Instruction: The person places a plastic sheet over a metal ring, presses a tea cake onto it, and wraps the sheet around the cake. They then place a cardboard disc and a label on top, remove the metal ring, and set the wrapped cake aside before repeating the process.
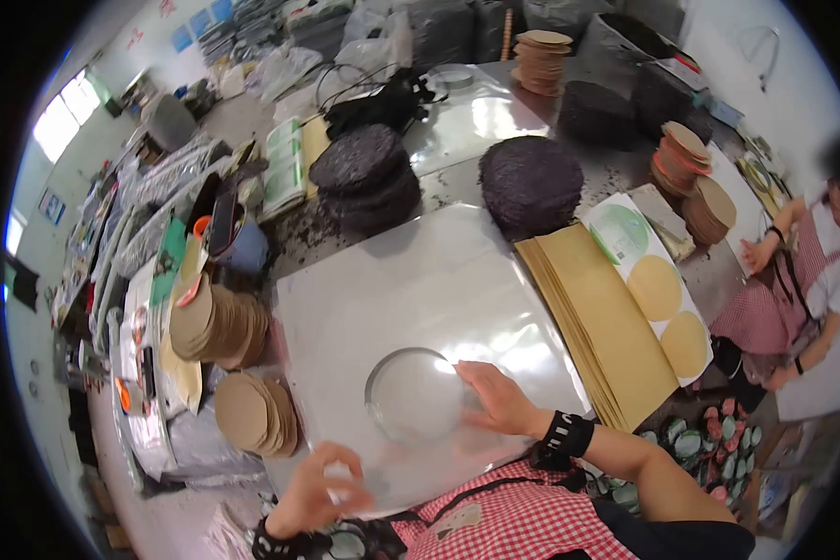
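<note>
A thin round metal ring (371, 381) lies on a shiny metal sheet (392, 271) in front of me. My right hand (499, 401) is at the ring's right side, fingers stretched out and apart, fingertips right at the rim. Slightly blurred, my left hand (317, 490) hovers over the sheet's near left corner, its fingers loosely curved with a gap between them and nothing held. Beside the sheet's left edge stand two stacks of round brown paper discs, a nearer one (252, 415) and a farther one (217, 325).
Dark round stacks of thin sheets (364, 177) and another dark stack (532, 182) stand behind the metal sheet. Brown paper (607, 317) is piled on the right. A blue container (241, 245) stands at left. Another person (803, 280) is at the far right.
</note>
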Demonstrator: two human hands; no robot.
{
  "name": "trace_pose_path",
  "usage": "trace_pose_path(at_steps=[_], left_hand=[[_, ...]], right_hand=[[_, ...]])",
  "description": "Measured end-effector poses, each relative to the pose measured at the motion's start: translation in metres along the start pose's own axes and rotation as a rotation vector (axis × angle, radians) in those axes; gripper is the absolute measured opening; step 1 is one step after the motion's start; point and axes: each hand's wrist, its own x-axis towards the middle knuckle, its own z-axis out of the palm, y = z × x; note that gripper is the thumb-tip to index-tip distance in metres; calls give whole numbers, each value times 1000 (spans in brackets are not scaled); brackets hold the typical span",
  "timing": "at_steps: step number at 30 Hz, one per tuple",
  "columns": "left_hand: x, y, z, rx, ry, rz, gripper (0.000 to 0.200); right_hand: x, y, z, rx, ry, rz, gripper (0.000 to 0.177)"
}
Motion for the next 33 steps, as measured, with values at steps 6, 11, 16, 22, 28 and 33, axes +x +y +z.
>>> trace_pose_path(at_steps=[6, 11, 16, 22, 28, 33], left_hand=[[-71, -120, 84, 249, -63, -196, 20], [-77, -129, 83, 156, -37, -177, 10], [-64, -127, 74, 228, -140, -211, 10], [-37, -81, 27, -21, 432, -288, 9], [-37, -62, 66, 60, 228, -242, 12], [-13, -31, 13, 101, 597, -20, 15]], right_hand=[[0, -6, 1, -147, -166, -132, 68], [-4, -19, -3, 93, -190, -34, 45], [0, -49, -5, 145, -297, -407, 35], [-15, -13, 52, 751, -606, 240, 49], [43, -23, 13, 465, -211, 617, 48], [-3, -13, 61, 644, -664, 28, 32]])
